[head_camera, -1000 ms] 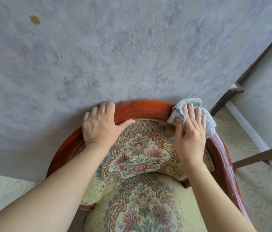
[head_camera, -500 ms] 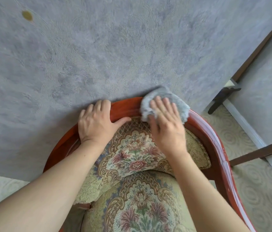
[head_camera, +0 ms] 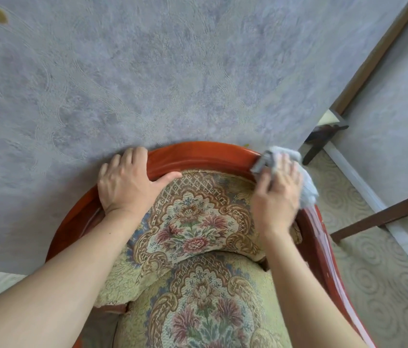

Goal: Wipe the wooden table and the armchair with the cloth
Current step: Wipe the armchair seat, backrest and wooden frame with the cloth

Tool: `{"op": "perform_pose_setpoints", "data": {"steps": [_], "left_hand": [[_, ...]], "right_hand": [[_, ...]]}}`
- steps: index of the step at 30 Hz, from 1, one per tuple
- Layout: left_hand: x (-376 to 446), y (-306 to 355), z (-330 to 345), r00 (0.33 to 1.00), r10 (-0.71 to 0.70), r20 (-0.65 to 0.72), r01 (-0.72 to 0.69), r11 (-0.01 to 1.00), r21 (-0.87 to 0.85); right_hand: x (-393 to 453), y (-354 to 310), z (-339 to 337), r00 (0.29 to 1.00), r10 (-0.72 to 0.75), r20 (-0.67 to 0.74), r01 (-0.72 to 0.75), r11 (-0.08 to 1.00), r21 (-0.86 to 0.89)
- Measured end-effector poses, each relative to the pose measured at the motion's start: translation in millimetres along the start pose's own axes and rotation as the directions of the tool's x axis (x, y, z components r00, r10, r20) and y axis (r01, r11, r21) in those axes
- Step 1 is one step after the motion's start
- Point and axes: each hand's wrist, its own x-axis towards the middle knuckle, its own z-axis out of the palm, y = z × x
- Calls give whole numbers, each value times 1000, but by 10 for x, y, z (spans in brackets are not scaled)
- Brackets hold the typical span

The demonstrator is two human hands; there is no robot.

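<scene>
While the head camera is looking down from above, the armchair (head_camera: 203,154) is standing with its curved back rail of red polished wood touching or almost touching a grey-blue textured wall (head_camera: 147,71). The left hand (head_camera: 127,184) is resting on the left part of this rail; its fingers are lying over the top edge toward the wall, only slightly bent, and the thumb is stretching to the right along the inner edge, just above the floral back cushion (head_camera: 193,217). This hand is holding nothing, it is only leaning on the wood. The right hand (head_camera: 277,197) is pressing the cloth (head_camera: 305,187), a light grey-blue one, on the right bend of the same rail. The fingers are lying rather flat and a little spread on top of the cloth, and they are blurred, so I cannot tell if the fingertips are curling around its edge. The cloth is sticking out above the fingers and to the right of the hand, and it is covering the wood there. Below the back cushion, the seat cushion (head_camera: 198,305) with the same flower pattern is filling the lower middle of the view, between the two bare forearms. At the right, a dark wooden leg (head_camera: 383,217) is crossing over a pale carpet (head_camera: 373,285) with a swirl pattern, and a white baseboard (head_camera: 363,182) is running along the other wall.
</scene>
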Motion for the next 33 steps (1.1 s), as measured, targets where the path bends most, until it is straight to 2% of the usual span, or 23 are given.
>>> {"op": "perform_pose_setpoints", "data": {"steps": [4, 7, 11, 15, 17, 20, 23, 25, 27, 30, 33], "left_hand": [[6, -13, 2, 1000, 7, 5, -7, 1000, -2], [11, -16, 9, 1000, 1, 16, -1, 1000, 3], [8, 0, -2, 999, -29, 31, 29, 1000, -8], [3, 25, -34, 997, -53, 51, 54, 998, -18], [1, 35, -38, 996, -68, 59, 70, 997, -21], [-9, 54, -39, 995, -83, 63, 85, 996, -29], [-18, 59, -60, 994, -74, 80, 74, 997, 0], [-18, 61, -73, 994, -56, 91, 56, 998, 9], [-24, 59, -77, 994, -45, 100, 45, 999, 9], [-52, 43, -81, 994, -27, 105, 29, 999, -17], [-81, 19, -123, 995, 1, 99, 10, 994, -112]], "right_hand": [[-1, -436, 259, 935, -334, 122, 328, 942, 70], [67, -221, 174, 894, -425, 143, 424, 905, 36], [-91, 401, -143, 963, -245, 115, 253, 965, -65], [-382, 1047, -522, 978, -120, 173, 144, 981, -132], [-521, 1259, -683, 982, 55, 181, -28, 989, -145], [-619, 1306, -741, 943, 288, 164, -260, 950, -174], [-448, 1027, -598, 936, 330, 123, -319, 943, -99], [-256, 671, -421, 962, 250, 112, -250, 968, -16], [-59, 273, -230, 987, 59, 148, -68, 996, 55], [124, -23, -93, 953, -201, 227, 185, 978, 92], [104, 191, -214, 938, -241, 249, 231, 971, 69]]}}
